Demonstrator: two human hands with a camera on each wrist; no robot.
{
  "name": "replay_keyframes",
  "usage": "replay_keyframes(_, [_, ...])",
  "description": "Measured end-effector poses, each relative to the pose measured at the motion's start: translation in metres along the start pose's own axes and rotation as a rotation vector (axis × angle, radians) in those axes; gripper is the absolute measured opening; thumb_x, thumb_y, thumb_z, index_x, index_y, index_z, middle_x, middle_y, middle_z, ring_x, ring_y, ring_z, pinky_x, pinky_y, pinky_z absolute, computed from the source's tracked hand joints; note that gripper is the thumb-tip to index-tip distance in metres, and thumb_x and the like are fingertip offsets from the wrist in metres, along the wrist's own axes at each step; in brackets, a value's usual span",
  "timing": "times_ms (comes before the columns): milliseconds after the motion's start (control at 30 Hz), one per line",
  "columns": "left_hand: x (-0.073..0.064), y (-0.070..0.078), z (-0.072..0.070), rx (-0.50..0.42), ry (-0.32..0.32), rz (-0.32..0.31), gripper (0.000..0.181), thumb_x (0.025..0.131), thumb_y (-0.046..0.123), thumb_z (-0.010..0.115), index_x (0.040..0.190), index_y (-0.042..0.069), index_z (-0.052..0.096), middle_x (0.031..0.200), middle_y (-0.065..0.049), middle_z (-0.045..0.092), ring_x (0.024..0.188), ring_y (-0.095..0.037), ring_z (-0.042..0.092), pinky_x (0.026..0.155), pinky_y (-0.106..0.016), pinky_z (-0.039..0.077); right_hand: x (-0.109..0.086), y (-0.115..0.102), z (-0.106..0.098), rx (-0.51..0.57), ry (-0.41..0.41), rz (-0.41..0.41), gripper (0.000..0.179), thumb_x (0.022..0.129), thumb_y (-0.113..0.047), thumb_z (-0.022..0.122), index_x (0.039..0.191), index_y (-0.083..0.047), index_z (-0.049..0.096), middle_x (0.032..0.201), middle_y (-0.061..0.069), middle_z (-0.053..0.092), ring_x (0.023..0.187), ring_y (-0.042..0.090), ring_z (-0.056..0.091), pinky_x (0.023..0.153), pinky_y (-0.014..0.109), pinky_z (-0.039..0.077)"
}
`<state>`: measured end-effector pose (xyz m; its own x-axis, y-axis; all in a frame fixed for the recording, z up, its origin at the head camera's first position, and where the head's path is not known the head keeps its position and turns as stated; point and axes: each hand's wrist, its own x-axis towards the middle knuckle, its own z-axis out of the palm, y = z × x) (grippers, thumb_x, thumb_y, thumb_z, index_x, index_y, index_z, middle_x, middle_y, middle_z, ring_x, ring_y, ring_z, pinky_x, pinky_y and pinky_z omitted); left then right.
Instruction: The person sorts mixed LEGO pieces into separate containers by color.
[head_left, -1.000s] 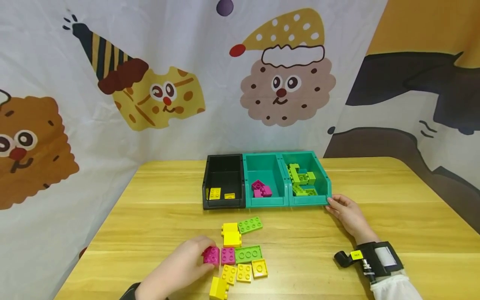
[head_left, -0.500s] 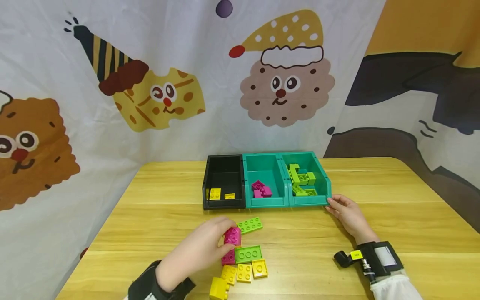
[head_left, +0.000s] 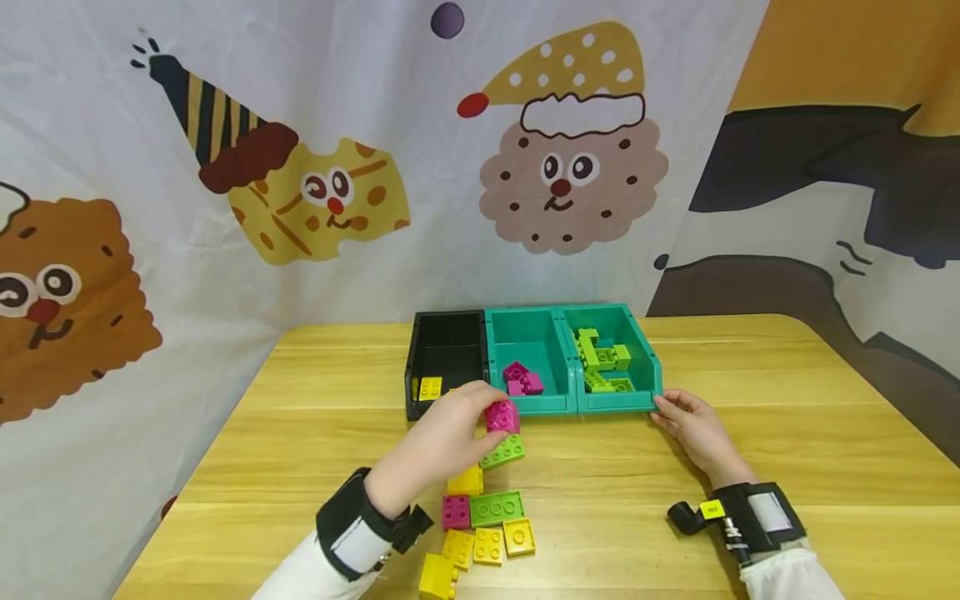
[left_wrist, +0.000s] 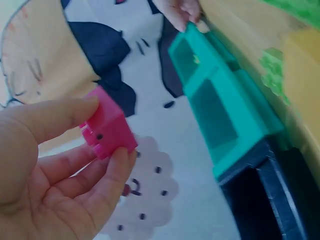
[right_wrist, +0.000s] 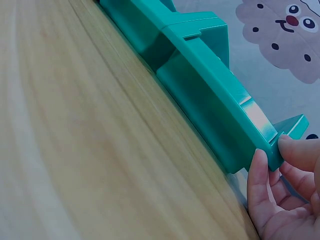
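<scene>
My left hand pinches a pink toy brick between thumb and fingers, just in front of the middle teal bin. In the left wrist view the same pink brick shows its side and studs, with the fingertips on either end. Several pink bricks lie inside the middle bin. My right hand grips the front right corner of the right teal bin; in the right wrist view its thumb and fingers close on that bin's corner. Green bricks lie in the right bin.
A black bin with yellow bricks adjoins the teal ones on the left. Loose on the wooden table lie another pink brick, a green one and several yellow ones. A cartoon-print cloth hangs behind.
My left hand has picked up the pink brick from beside the other pink one and carried it forward and right, up to the bins. The right hand has stayed at the bin's corner.
</scene>
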<state>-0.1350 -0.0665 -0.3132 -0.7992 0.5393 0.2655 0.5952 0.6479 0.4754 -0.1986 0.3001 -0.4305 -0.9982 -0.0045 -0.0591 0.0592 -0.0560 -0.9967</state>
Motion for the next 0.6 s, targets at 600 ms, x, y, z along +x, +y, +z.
replay_keyframes(600, [0.072, -0.037, 0.018, 0.151, 0.078, -0.041, 0.031, 0.086, 0.010, 0.068, 0.114, -0.001, 0.061, 0.102, -0.011, 0.061, 0.083, -0.019, 0.056, 0.076, -0.027, 0.053, 0.000, -0.001, 0.000, -0.020, 0.003, -0.014, 0.011, 0.095, -0.017, 0.056, 0.101, -0.008, 0.056, 0.092, -0.008, 0.054, 0.086, -0.002, 0.057, 0.079, 0.014, 0.051])
